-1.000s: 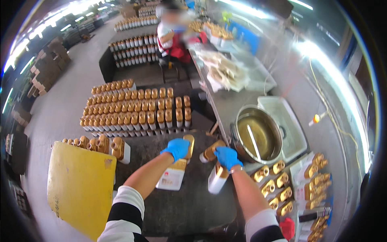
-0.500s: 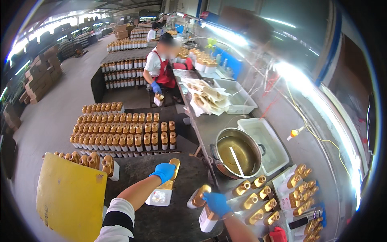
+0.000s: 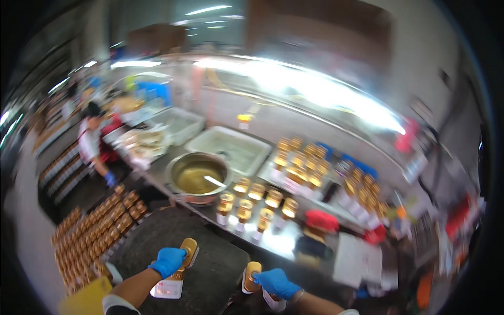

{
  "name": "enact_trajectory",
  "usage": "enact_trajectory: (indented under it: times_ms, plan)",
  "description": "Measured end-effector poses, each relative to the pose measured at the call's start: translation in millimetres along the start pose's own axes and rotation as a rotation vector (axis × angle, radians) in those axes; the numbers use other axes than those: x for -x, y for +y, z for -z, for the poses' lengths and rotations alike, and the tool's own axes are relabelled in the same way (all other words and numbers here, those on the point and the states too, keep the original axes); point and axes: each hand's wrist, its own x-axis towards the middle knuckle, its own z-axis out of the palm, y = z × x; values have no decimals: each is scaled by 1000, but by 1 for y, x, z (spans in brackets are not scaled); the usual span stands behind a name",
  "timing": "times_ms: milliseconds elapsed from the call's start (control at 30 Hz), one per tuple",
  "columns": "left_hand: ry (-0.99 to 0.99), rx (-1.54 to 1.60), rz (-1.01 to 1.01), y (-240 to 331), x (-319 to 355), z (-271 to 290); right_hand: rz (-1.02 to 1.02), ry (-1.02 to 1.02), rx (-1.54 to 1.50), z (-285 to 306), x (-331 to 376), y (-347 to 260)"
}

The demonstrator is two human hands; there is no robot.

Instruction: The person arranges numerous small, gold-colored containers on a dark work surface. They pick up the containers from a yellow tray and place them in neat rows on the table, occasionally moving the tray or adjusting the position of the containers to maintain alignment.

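Two gold-and-white bottles are in my left hand (image 3: 169, 261), which wears a blue glove. One gold-topped bottle (image 3: 189, 251) sticks out beyond the fingers, and a white-bodied bottle (image 3: 167, 289) hangs below them. My right hand (image 3: 277, 283), also gloved in blue, is closed around the gold parts of two more bottles. One gold bottle (image 3: 252, 277) is tilted on its left side; the white body of the other bottle (image 3: 274, 302) shows under the palm. Both hands are over a dark tabletop (image 3: 202, 231). The fingers' exact grip is blurred.
Ahead stands a metal pot (image 3: 198, 177) of yellowish liquid with a white stick in it, beside a white plastic tub (image 3: 236, 149). Several gold-topped bottles (image 3: 244, 210) stand on the bench at right. Rows of bottles (image 3: 97, 236) fill the left. A co-worker (image 3: 93, 139) sits at far left.
The view has swung to the right, so the pot, bench and co-worker now appear farther left and the picture is blurred. Both hands keep their bottles.
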Motion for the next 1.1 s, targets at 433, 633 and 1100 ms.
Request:
enact_trajectory:
  times_ms: [433, 633, 1100]
  plan:
    - [303, -517, -1470, 313, -4, -34, -631, 936, -877, -69, 329, 123]
    - [411, -490, -2157, 460, 5, -71, -1012, 1001, -192, -167, 423, 130]
    - [-578, -565, -2366, 653, 262, -174, -1819, 1069, -474, -362, 600, 15]
